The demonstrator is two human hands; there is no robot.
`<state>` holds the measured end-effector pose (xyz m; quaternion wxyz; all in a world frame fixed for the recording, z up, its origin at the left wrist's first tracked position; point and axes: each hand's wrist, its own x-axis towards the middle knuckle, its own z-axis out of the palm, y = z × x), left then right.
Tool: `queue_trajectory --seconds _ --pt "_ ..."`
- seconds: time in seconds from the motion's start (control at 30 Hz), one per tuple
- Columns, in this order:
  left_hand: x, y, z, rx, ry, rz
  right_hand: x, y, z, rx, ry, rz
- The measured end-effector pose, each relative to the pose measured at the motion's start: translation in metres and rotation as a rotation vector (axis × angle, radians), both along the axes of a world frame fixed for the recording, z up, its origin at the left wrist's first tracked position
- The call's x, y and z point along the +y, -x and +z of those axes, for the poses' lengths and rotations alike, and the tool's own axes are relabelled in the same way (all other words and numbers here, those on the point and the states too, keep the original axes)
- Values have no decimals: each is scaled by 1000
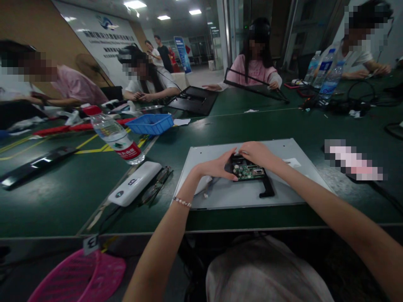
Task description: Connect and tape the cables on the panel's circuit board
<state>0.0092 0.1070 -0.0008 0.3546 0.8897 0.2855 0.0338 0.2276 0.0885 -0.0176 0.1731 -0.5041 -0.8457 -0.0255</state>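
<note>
Left grip (217, 166) and right grip (254, 153) clasp crosswise circuit board (244, 172), bracket leg (268, 187) toward wearer

Panel (233, 198) — matt metal, bottle (113, 136) — glossy plastic

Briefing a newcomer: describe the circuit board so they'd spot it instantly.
On the green table, right in front of the camera wearer, lies a large pale grey panel. Over its middle, by the left hand and right hand, is the circuit board. Its green, component-dotted face stands out from the plain panel and the hooked black bracket beside it.
</note>
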Motion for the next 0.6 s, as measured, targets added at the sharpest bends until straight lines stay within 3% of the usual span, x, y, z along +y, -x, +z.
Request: queue_trajectory --seconds 0.23,0.6 --pt "2 -1 -1 34 -1 2 1 0 -12 145 78 36" --pt "-1 -1 2 63 -21 4 -1 -3 -14 174 95 74"
